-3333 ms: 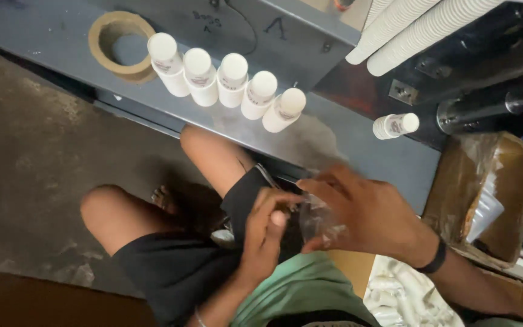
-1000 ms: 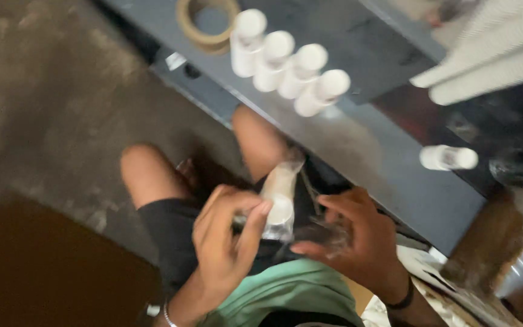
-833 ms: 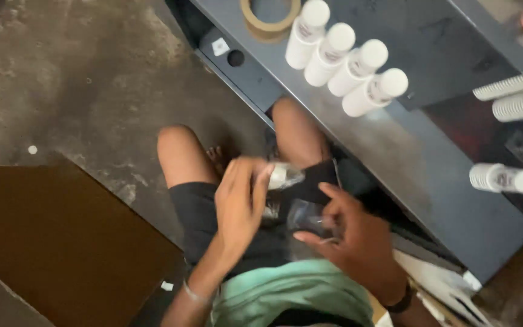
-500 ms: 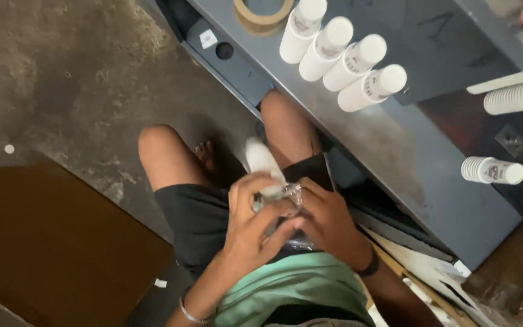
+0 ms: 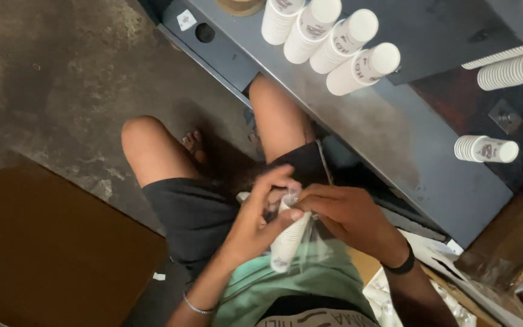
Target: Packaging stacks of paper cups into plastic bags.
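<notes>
Seated worker, lap level: left hand [image 5: 260, 219] and right hand [image 5: 347, 215] both clamp fingers on cup stack [image 5: 290, 237] in clear bag [image 5: 313, 247]. Four more stacks [image 5: 332, 36] lie on grey table [image 5: 394, 145] above.

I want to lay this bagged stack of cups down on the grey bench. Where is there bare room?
Bare grey bench lies between the four lying cup stacks and the short stack. The far end is crowded. Both hands, left hand and right hand, hold the bagged stack.

A white stack of paper cups [image 5: 289, 242] in a clear plastic sleeve [image 5: 310, 245] is held tilted over the lap.
</notes>
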